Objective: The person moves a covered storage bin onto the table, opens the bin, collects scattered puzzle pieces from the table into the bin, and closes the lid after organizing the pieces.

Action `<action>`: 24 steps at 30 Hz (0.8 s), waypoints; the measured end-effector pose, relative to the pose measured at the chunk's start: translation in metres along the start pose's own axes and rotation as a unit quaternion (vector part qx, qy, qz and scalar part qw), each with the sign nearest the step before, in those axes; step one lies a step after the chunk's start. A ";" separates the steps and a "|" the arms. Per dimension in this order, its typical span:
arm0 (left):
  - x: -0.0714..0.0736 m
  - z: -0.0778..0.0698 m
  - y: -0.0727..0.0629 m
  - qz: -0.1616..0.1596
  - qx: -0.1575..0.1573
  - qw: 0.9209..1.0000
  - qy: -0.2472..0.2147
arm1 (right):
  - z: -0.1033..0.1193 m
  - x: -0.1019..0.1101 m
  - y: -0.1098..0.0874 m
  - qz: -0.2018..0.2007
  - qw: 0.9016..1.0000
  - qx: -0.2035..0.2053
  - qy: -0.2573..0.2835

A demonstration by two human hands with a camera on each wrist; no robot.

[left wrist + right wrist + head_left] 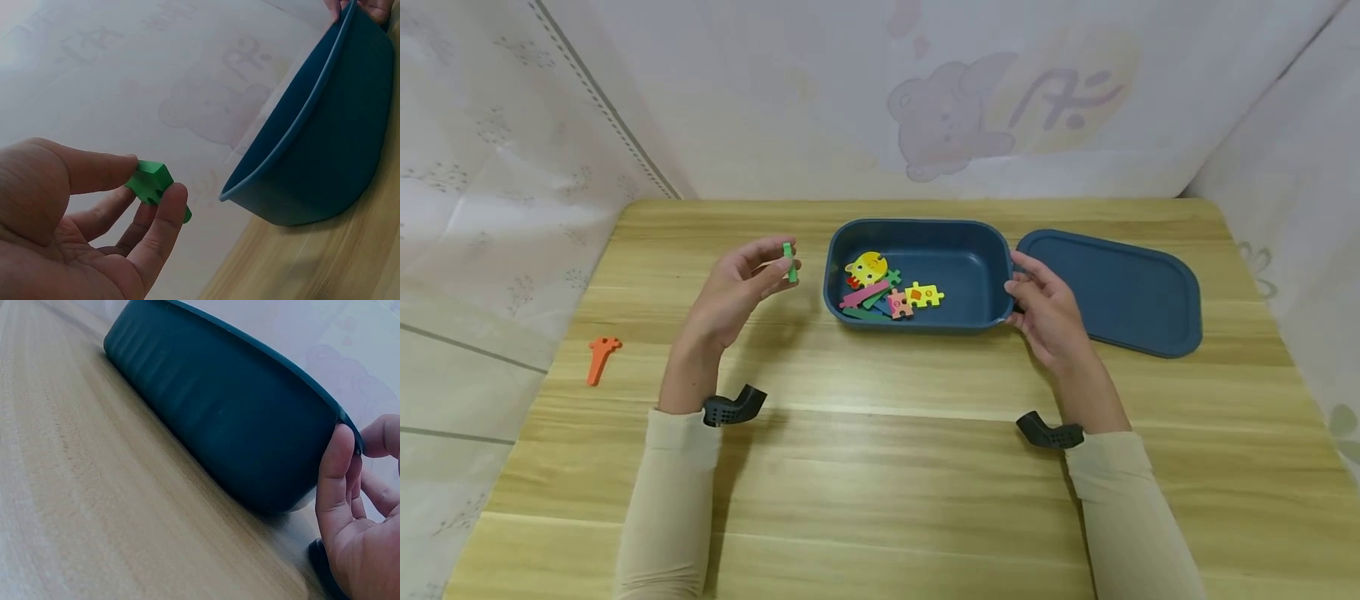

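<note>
My left hand (741, 283) pinches a small green puzzle piece (150, 181) between thumb and fingers, just left of a dark blue box (925, 327). The piece is held in the air, apart from the box rim. At the box's right end, my right hand (1048, 312) grips the rim, thumb on top and fingers below, as the right wrist view shows. Inside the box, toward its left side, lie several puzzle pieces: a yellow animal-face piece (868, 270), a yellow piece (925, 295), a pink strip (863, 295) and some green ones, partly overlapping.
A dark blue lid (1120, 292) lies flat on the wooden table (880, 467), right of the box and partly behind my right hand. Far left on the table is an orange puzzle piece (601, 360). A patterned curtain (775, 100) stands behind the table's far edge.
</note>
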State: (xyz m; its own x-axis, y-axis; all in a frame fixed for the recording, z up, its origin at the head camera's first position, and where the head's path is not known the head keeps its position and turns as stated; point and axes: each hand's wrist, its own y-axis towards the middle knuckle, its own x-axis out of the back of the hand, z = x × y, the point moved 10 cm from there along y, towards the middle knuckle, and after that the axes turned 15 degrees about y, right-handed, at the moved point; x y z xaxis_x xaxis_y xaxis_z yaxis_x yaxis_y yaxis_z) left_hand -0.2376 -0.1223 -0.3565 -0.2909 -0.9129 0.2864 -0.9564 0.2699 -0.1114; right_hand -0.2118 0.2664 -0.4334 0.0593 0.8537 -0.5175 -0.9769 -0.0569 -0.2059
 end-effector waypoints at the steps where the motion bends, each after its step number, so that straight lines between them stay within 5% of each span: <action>1: -0.001 0.000 0.001 0.001 0.001 1.000 -0.001 | 0.000 0.001 -0.001 -0.001 1.000 0.000 -0.001; 24: -0.032 -0.017 0.010 0.016 -0.012 0.999 0.033 | 0.000 0.001 0.000 0.002 1.000 0.008 -0.003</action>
State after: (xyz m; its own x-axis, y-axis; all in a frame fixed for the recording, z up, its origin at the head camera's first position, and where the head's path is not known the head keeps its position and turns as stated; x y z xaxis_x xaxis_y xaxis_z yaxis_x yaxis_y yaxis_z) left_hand -0.2381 -0.0849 -0.3503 -0.3223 -0.8811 0.3459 -0.9464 0.3073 -0.0991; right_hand -0.2117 0.2671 -0.4339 0.0547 0.8568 -0.5128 -0.9804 -0.0514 -0.1904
